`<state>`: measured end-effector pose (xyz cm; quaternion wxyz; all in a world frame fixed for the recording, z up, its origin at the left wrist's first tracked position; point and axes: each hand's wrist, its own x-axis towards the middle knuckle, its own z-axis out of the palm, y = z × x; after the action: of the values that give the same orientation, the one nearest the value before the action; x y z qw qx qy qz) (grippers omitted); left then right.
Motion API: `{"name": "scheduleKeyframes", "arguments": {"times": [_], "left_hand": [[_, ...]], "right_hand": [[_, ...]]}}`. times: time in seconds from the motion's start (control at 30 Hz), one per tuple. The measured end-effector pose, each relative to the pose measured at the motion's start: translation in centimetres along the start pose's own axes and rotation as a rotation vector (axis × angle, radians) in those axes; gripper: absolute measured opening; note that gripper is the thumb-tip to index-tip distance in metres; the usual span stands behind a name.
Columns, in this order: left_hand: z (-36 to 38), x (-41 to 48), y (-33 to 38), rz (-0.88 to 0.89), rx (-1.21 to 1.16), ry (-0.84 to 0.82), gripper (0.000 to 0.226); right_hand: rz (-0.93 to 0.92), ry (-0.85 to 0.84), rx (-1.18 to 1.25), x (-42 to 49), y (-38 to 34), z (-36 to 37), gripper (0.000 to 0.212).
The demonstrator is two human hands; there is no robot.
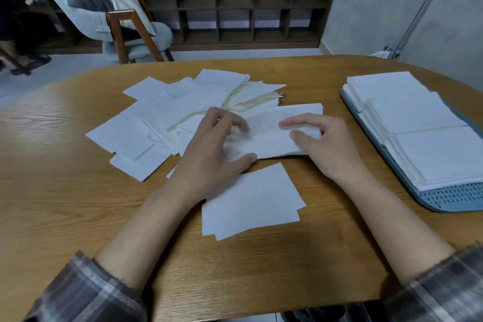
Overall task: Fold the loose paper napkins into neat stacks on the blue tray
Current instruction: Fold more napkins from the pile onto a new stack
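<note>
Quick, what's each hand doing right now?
Left hand: fingers curled on the napkin, holding it.
Right hand: pinching the same napkin between thumb and fingers.

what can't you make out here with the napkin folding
Head view, blue tray: right side cut off by the frame edge, so its stack count is unknown.
Head view, half-folded napkin: left end hidden under the left hand, whose fingers are blurred.
Head view, loose pile: sheets overlap; count unclear.
</note>
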<state>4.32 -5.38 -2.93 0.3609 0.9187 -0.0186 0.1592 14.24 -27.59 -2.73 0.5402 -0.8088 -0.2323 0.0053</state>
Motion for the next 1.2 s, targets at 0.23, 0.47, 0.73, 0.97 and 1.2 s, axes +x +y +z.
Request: {"name": "scheduleKeyframes", "arguments": {"times": [0.23, 0.47, 0.73, 0.97, 1.2], "left_hand": [[-0.4, -0.1, 0.1, -0.005, 0.0, -0.332, 0.027], [-0.2, -0.2, 0.2, -0.059, -0.159, -0.329, 0.006], [-0.2, -0.3, 0.5, -0.034, -0.127, -0.352, 0.017], [-0.2, -0.2, 0.4, -0.062, -0.204, -0.293, 0.009], [0.1, 0.0, 0.6, -0.069, -0.347, -0.178, 0.01]], "right_hand": [[-0.015, 0.066, -0.092, 0.2, 0.8, -0.6, 0.035], [-0.04, 0.061, -0.063, 0.1, 0.6, -0.6, 0.034], [-0.039, 0.04, -0.033, 0.1, 0.5, -0.5, 0.035], [-0.036, 0.019, 0.033, 0.1, 0.6, -0.5, 0.033], [-0.039, -0.14, 0.153, -0.3, -0.3, -0.5, 0.021]]}}
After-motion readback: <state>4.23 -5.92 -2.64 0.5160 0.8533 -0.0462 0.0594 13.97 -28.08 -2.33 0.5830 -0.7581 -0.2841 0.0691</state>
